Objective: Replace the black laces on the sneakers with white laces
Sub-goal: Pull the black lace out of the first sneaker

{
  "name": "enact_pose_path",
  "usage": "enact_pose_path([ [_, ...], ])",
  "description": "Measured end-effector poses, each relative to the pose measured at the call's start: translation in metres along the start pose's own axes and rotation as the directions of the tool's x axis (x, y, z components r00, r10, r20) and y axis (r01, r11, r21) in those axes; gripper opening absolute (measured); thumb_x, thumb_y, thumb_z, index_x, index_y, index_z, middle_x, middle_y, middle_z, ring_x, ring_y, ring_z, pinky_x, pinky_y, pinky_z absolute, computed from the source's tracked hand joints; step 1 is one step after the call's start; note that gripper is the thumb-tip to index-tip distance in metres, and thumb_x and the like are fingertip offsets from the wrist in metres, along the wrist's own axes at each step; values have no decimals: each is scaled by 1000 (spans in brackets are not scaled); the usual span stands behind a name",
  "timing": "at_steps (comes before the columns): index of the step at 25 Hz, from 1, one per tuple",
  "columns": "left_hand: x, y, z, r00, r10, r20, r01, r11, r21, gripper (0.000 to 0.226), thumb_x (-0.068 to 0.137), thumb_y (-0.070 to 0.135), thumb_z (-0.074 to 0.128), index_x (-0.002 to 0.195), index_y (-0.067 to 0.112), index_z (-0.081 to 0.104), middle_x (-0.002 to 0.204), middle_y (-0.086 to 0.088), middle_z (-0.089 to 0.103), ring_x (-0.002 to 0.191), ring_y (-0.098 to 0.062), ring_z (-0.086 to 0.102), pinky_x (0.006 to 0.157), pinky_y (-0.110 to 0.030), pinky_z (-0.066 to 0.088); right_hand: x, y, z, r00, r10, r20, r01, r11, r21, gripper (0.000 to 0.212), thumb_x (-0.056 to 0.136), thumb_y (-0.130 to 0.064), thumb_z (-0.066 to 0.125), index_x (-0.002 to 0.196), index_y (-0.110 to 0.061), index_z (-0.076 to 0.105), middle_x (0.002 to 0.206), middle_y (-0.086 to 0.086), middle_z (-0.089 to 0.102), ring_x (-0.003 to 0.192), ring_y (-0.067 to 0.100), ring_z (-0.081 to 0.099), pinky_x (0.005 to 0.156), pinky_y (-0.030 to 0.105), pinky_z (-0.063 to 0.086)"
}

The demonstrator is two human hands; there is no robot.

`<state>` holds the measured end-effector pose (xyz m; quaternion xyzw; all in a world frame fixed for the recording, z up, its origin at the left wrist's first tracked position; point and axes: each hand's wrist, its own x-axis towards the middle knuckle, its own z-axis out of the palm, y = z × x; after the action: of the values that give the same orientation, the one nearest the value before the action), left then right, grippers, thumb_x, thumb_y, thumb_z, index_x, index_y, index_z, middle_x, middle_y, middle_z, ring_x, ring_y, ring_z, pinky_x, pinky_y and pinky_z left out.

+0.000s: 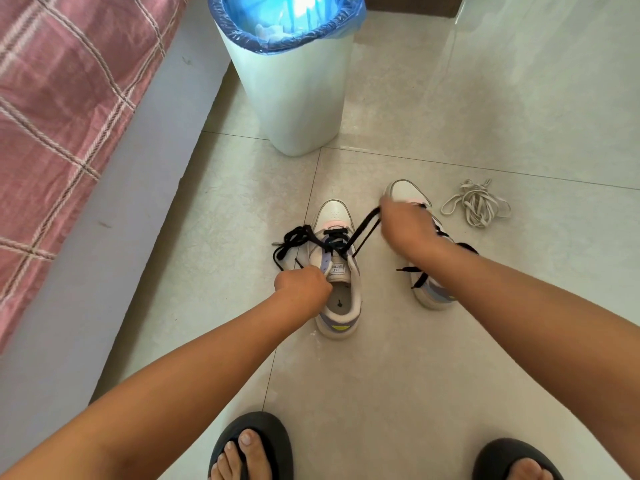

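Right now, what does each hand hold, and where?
Right hand pulls a black lace loop; left hand grips the left sneaker at its collar.

Bare arms; dark slide sandals on feet.

One head cam, wide-angle, looks steeply down at floor nearby.

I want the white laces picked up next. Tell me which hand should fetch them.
Right, probably. The right hand is nearer the white laces; the left hand steadies the left sneaker. It must first drop the black lace.
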<state>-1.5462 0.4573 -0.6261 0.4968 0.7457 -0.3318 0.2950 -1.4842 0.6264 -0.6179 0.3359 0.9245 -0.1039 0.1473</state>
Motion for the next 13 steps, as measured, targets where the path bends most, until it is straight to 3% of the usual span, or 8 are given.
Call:
enact_pose_path([
  [1, 0, -1, 0, 1000, -2, 3, 2, 1000, -6, 52, 88, 1, 54, 135, 20, 44, 123, -8, 44, 106, -25, 54, 66, -32, 41, 6, 10, -6, 992, 25, -126, -36, 996, -82, 21, 92, -1, 37, 110, -2, 47, 96, 17, 61, 88, 35, 57, 62, 34, 33],
  [3, -1, -2, 0, 1000, -5, 3, 5, 1000, -17, 54, 87, 1, 54, 137, 19, 43, 122, -7, 44, 106, -25, 54, 66, -31, 40, 9, 15, -10, 979, 149, -140, -133, 985, 114, 20, 96, -11, 36, 107, 0, 49, 97, 18, 61, 87, 34, 57, 63, 34, 33],
  [5, 0, -2, 0, 1000, -2, 8, 2, 1000, -14, 49, 88, 1, 54, 132, 20, 48, 122, -6, 44, 107, -24, 53, 68, -31, 40, -5, -1, 1, 932, 211, 294, -335, 811, 480, 42, 101, -36, 32, 96, -1, 55, 83, 14, 57, 70, 26, 52, 58, 30, 34],
  [6, 0, -2, 0, 1000, -7, 6, 7, 1000, -21, 48, 88, 1, 53, 131, 20, 49, 122, -6, 44, 108, -24, 53, 69, -31, 41, -15, -12, 9, 845, 138, 516, -451, 703, 550, 46, 100, -42, 32, 89, -3, 55, 74, 11, 52, 60, 22, 45, 52, 27, 34],
  [8, -2, -2, 0, 1000, -17, 3, 17, 999, -41, 49, 89, 2, 52, 134, 21, 46, 121, -6, 44, 108, -24, 53, 71, -31, 42, -24, -26, 22, 757, 12, 653, -500, 654, 568, 38, 99, -36, 38, 77, -8, 50, 65, 7, 45, 51, 16, 34, 44, 21, 28],
  [10, -2, -3, 0, 1000, -3, -6, 3, 1000, -21, 49, 89, 1, 54, 134, 19, 46, 123, -8, 43, 108, -26, 53, 70, -32, 42, -10, -21, 18, 853, 32, 521, -381, 720, 580, 29, 100, -24, 38, 77, -9, 50, 71, 10, 48, 56, 20, 41, 47, 24, 31],
  [12, -2, -3, 2, 1000, 9, -6, -9, 1000, -13, 49, 88, 1, 55, 133, 17, 46, 124, -8, 43, 109, -26, 53, 69, -32, 41, 15, 0, 3, 928, 288, 236, -372, 707, 602, 25, 99, -17, 37, 90, -5, 57, 89, 17, 57, 77, 28, 55, 58, 28, 40],
  [13, -3, -4, 2, 1000, 6, 0, -6, 1000, -19, 48, 88, 1, 55, 133, 18, 47, 124, -8, 43, 109, -26, 53, 69, -32, 41, 24, 12, -9, 891, 438, 120, -405, 645, 648, 28, 100, -17, 36, 102, -1, 59, 102, 20, 60, 92, 32, 58, 67, 30, 41],
])
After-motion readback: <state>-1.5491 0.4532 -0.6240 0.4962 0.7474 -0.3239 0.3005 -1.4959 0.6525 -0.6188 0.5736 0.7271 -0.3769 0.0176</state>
